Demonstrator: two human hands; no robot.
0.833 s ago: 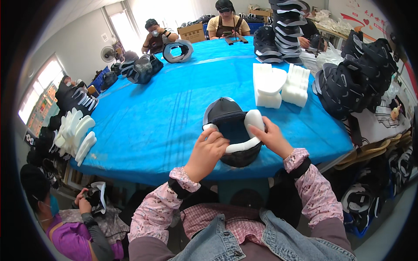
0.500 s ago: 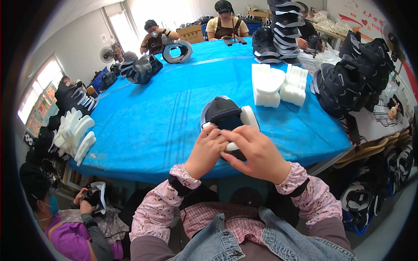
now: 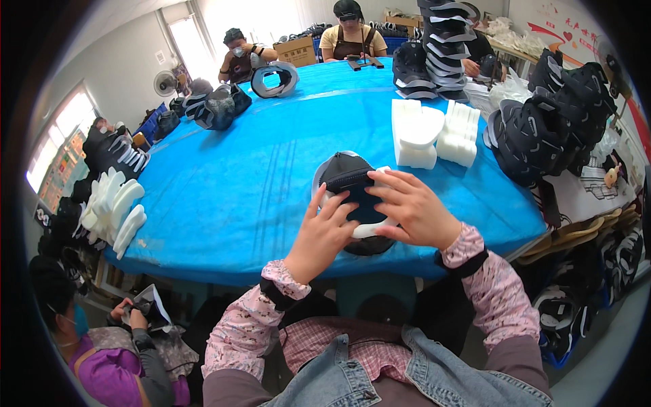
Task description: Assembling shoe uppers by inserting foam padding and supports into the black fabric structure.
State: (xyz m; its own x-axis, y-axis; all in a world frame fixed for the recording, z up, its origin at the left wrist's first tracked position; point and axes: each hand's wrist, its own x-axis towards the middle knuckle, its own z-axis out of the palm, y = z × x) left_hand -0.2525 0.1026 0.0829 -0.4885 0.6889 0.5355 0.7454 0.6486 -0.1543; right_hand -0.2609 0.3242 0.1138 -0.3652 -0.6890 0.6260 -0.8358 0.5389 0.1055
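A black padded piece (image 3: 346,166) with a dark blue hollow middle sits at the table's near edge, in front of me. A curved white foam strip (image 3: 369,228) shows along the rim of its hollow. My left hand (image 3: 324,234) holds the left rim, fingers slightly apart and bent over it. Around the right rim, my right hand (image 3: 417,211) presses with its fingers inside the hollow and its thumb low on the foam. Both hands cover parts of the foam.
The table has a blue cover (image 3: 224,176). White foam blocks (image 3: 415,136) stand right of centre, black padded pieces (image 3: 536,136) are piled at the right, white foam strips (image 3: 112,210) lie at the left. Co-workers sit at the far side; a person (image 3: 108,353) works at lower left.
My hands were close together at the near rim. They have moved apart to its two sides, my right hand reaching farther up. More of the hollow and near foam shows.
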